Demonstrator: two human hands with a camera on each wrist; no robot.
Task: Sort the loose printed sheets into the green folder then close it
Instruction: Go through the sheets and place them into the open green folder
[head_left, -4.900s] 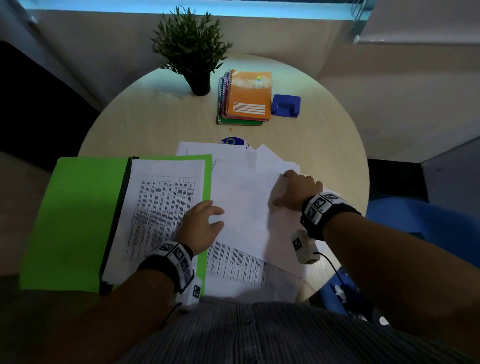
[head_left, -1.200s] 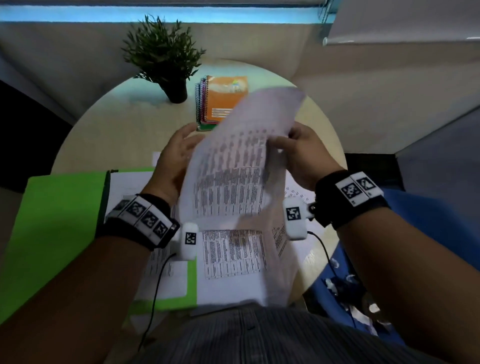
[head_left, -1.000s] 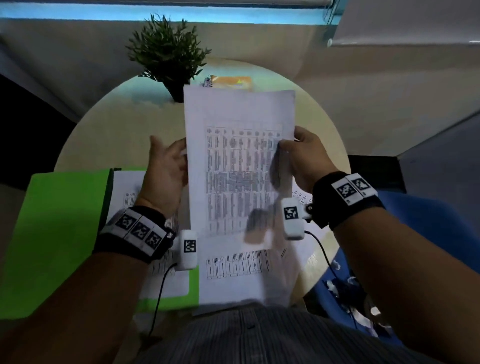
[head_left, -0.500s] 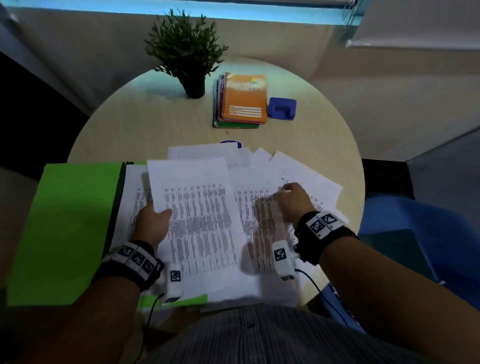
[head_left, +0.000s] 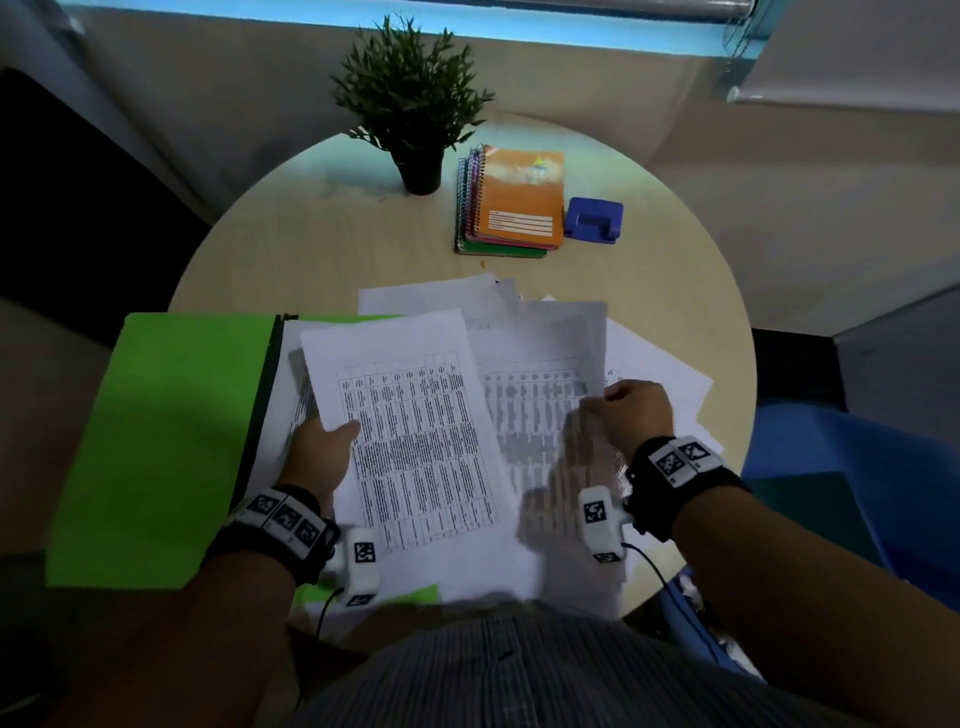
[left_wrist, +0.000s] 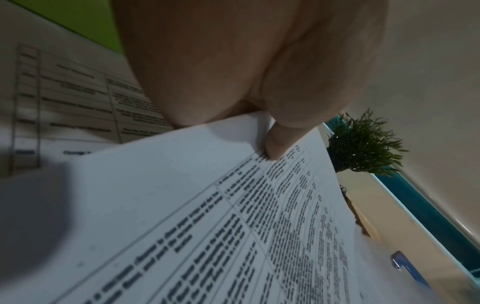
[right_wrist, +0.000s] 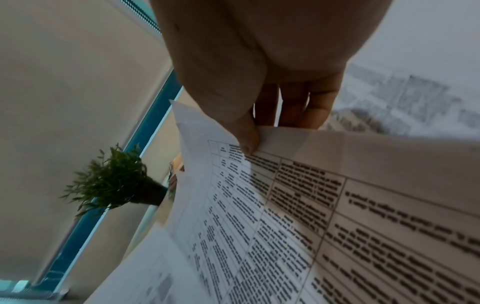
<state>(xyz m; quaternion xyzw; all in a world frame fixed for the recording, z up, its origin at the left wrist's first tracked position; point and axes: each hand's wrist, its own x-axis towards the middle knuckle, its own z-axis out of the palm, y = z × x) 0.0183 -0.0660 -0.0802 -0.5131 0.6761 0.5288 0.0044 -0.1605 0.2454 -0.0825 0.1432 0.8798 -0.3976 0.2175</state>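
Now, left to right across the round table (head_left: 311, 244):
Green folder (head_left: 171, 441): lies open at 9 o'clock on the table, its left flap bare, a stack of printed pages on its right half.
Left hand (head_left: 319, 457): at about 7 o'clock, pinching the left edge of a printed sheet (head_left: 415, 441); in the left wrist view the thumb (left_wrist: 278, 144) presses on top of the page and the other fingers are hidden beneath it.
Printed sheet: held over the folder's right half and its pages, slightly tilted, table text facing up.
Loose sheets (head_left: 649, 374): fanned out untidily at the centre and towards 3 o'clock, overlapping one another.
Right hand (head_left: 636, 410): at about 4 o'clock, thumb and fingers pinching the edge of a second printed page (head_left: 540, 405); that page looks blurred in the head view, so whether it is fully clear of the pile is hard to say.
Potted plant (head_left: 410, 104): upright at 12 o'clock, near the far rim.
Spiral notebooks (head_left: 511, 202): stacked at 1 o'clock, orange one on top.
Blue hole punch (head_left: 594, 219): just beside the notebooks, on their right.
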